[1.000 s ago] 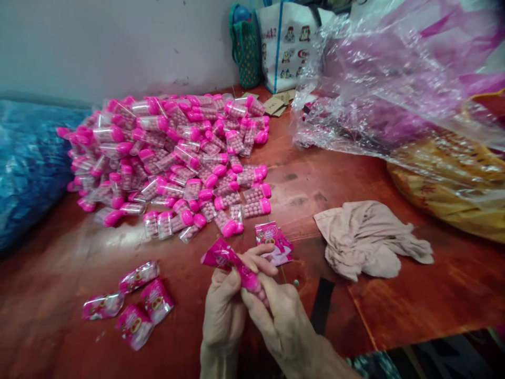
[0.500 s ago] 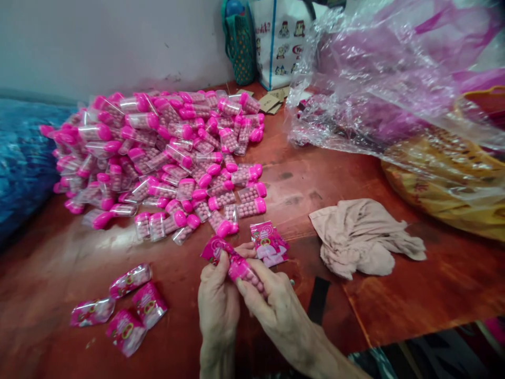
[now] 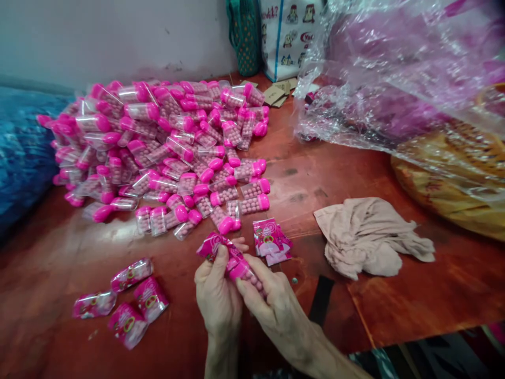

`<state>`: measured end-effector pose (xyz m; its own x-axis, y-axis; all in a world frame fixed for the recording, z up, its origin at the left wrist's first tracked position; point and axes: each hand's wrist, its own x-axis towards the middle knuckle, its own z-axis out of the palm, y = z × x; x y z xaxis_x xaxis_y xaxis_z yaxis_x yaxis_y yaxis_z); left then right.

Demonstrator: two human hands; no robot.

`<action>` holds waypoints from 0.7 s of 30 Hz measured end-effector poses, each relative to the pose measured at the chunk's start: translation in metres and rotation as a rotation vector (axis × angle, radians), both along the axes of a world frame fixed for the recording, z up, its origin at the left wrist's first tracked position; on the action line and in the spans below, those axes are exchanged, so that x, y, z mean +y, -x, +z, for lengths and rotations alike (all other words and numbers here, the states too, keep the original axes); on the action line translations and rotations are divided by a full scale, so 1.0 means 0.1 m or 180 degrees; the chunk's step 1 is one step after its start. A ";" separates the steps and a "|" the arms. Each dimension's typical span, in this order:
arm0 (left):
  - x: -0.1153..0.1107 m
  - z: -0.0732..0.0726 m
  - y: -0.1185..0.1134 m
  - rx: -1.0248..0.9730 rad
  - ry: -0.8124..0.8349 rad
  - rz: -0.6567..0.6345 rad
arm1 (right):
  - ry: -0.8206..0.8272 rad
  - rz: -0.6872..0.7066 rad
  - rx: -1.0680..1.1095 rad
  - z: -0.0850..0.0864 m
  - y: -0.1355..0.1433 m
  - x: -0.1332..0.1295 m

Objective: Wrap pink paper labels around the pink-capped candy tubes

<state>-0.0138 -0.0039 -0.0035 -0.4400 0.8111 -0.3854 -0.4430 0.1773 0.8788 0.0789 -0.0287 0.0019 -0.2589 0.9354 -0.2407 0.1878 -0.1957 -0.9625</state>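
Note:
My left hand (image 3: 221,287) pinches a pink printed sleeve (image 3: 213,245) between thumb and fingers. In my right hand (image 3: 278,302) is a clear candy bottle (image 3: 249,275) filled with pink balls, its pink cap end against or inside the sleeve's opening; exactly how far in is hidden by my fingers. Just beyond my hands lies a small stack of flat pink sleeves (image 3: 270,238). Several sleeved bottles (image 3: 132,275) rest on the table to the left. Behind them spreads a big heap of pink-capped candy bottles (image 3: 169,152).
A crumpled beige cloth (image 3: 373,237) and a black strip (image 3: 321,300) lie to the right on the reddish table (image 3: 445,295). Clear plastic wrapping (image 3: 355,105) covers a yellow basket (image 3: 445,184). A blue bag (image 3: 26,158) stands at left, a white printed bag (image 3: 292,39) at the back.
The view has shifted slightly. Both hands keep their hold, with the bottle and sleeve staying together almost in place; the left hand's back fingers have moved a little.

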 end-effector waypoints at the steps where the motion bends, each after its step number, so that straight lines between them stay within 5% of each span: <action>1: 0.01 0.00 0.02 -0.0028 0.0026 -0.0049 | -0.0007 0.0052 -0.0001 -0.01 0.00 0.00; 12: 0.02 -0.03 -0.06 -0.0623 0.0250 -0.0135 | -0.0066 -0.0056 0.0282 -0.02 -0.06 0.08; 21: -0.12 -0.03 -0.14 -0.0462 0.0181 -0.0187 | -0.0073 -0.0190 -0.0046 -0.02 -0.05 -0.01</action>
<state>0.0000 -0.0162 -0.0064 -0.3288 0.8089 -0.4874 -0.5519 0.2542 0.7942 0.0839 -0.0296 -0.0006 -0.1992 0.9544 -0.2224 0.1903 -0.1849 -0.9641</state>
